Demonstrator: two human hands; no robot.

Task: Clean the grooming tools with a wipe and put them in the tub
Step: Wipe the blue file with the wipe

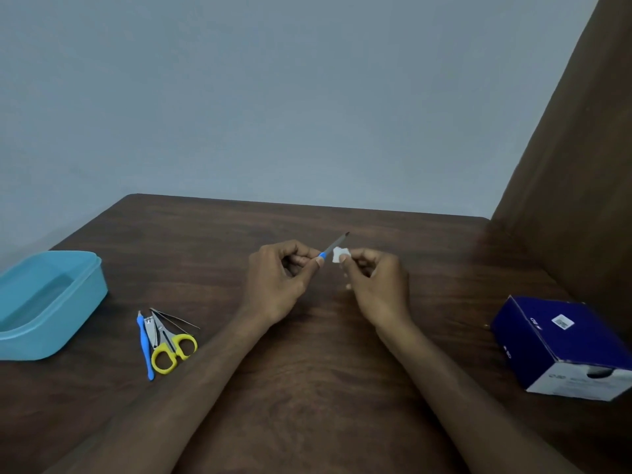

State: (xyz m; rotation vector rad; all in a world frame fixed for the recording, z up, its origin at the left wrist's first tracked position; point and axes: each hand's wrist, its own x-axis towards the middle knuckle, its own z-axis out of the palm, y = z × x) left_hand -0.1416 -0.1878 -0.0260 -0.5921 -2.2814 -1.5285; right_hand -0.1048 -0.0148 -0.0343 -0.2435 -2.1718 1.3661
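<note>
Nearest you on the wooden table (307,388), left of your forearms, lie the tools not yet wiped: the yellow-handled scissors (172,347), a nail clipper (150,331), a blue-handled tool (144,343) and thin tweezers (178,319), bunched together and touching. The blue tub (44,302) sits just left of that bunch, open and seemingly empty. Well right of it stands the dark blue box (564,347). Beyond the bunch, your left hand (278,278) has its fingers curled round the blue handle of the nail file (333,246), blade pointing away and up; your right hand (376,282) pinches a small white wipe (340,254) just beside the blade. The wipe is tiny, so it could slip from your pinch, or the pointed tip could prick your fingers if you stroke toward it. Nothing stands between the file and the tub but the bunch itself.
</note>
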